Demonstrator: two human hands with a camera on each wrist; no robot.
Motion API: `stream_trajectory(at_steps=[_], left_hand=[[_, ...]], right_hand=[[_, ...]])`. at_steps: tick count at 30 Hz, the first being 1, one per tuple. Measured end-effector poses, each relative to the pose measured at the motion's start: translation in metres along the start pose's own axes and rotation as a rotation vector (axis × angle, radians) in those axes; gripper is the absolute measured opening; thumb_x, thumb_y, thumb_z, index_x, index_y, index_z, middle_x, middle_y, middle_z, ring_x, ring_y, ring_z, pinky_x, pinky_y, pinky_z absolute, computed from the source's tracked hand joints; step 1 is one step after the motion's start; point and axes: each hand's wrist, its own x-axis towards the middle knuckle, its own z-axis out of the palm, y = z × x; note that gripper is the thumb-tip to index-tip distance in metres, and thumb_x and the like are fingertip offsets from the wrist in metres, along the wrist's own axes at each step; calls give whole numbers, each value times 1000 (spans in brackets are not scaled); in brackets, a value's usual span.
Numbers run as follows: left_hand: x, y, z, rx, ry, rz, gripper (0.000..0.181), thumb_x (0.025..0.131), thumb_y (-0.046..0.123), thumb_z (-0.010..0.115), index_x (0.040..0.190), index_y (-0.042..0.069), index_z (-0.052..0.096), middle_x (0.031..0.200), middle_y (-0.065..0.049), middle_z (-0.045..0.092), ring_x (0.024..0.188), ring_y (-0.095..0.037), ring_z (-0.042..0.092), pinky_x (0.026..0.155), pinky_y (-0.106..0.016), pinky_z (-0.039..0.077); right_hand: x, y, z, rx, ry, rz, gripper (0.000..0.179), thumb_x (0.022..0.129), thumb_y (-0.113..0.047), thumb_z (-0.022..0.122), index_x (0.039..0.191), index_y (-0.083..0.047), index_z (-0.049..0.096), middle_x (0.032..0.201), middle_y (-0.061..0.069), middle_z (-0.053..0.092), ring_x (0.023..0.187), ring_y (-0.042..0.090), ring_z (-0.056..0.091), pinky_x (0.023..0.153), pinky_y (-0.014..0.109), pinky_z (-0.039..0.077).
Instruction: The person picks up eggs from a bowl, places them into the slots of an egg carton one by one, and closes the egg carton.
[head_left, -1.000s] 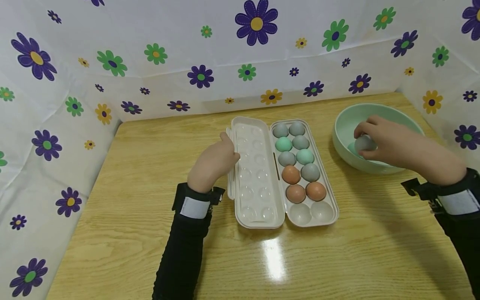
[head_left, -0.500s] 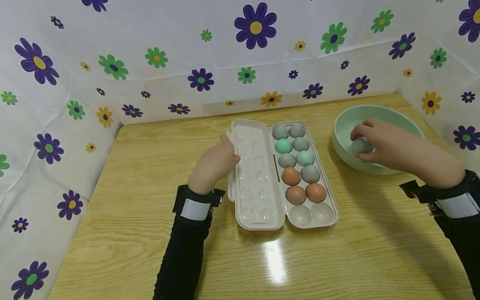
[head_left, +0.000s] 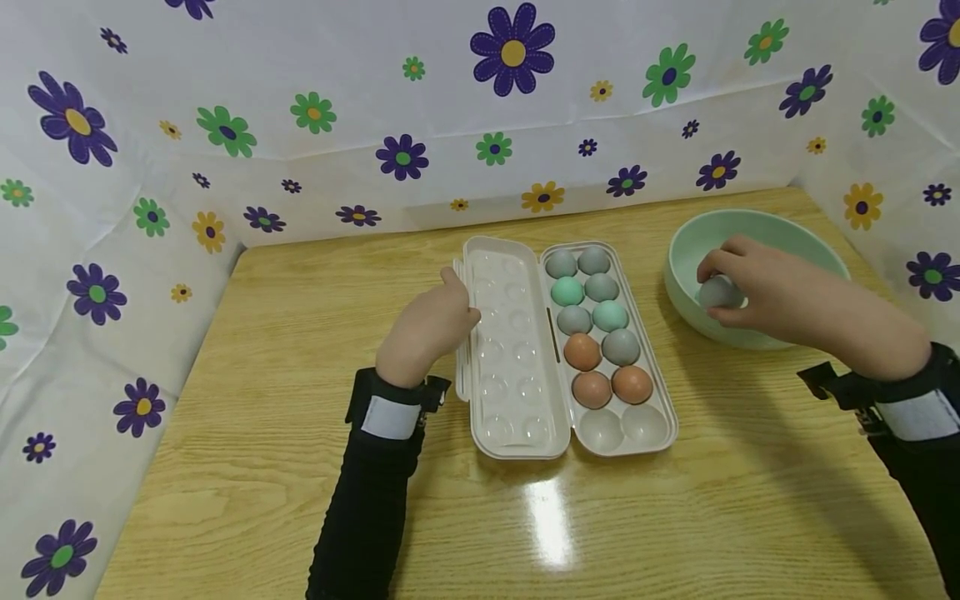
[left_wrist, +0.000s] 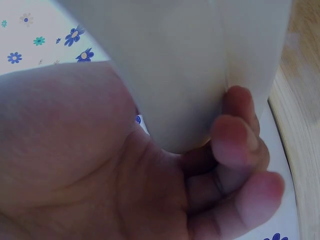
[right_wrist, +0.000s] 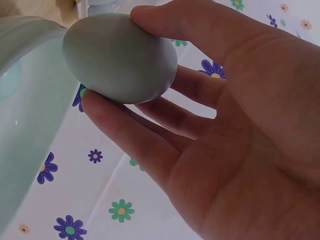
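Note:
In the head view my right hand is above the near-left part of a pale green bowl. It pinches a grey egg between thumb and fingers; the right wrist view shows the egg held lengthwise at the fingertips, apart from the bowl wall. My left hand holds the outer edge of the lid of an opened egg carton, with its fingers curled round the plastic in the left wrist view. Grey, green and brown eggs fill most cups of the carton base.
A wooden table bears the carton and bowl, with white flowered cloth rising behind and at both sides. Inside the bowl, a pale green rounded shape is partly visible in the right wrist view.
My right hand and the grey egg have shifted slightly left over the bowl, toward its near-left rim. My left hand keeps its place on the lid.

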Motion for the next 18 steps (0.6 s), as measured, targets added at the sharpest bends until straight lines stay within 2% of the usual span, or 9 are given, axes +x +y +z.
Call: stream_trajectory(at_steps=[6,18], left_hand=[[1,0,0,-12,-9,-6,73,101,21,46,148,-19,8,61,-6,50,52,-17,52,42,-23,31],[2,-1,0,-17,-14,-13,73,101,22,45,149,-18,7,62,-5,50,53,-17,52,43,-23,31]], right_hand=[[2,-2,3,-5,10,-28,31,79,-11,74,106,-1,64,103,18,59,87,26,55,73,46,53],[1,-6,3,0,15,-41,32,77,-9,74,107,-1,64,105,19,59,88,27,58,74,48,55]])
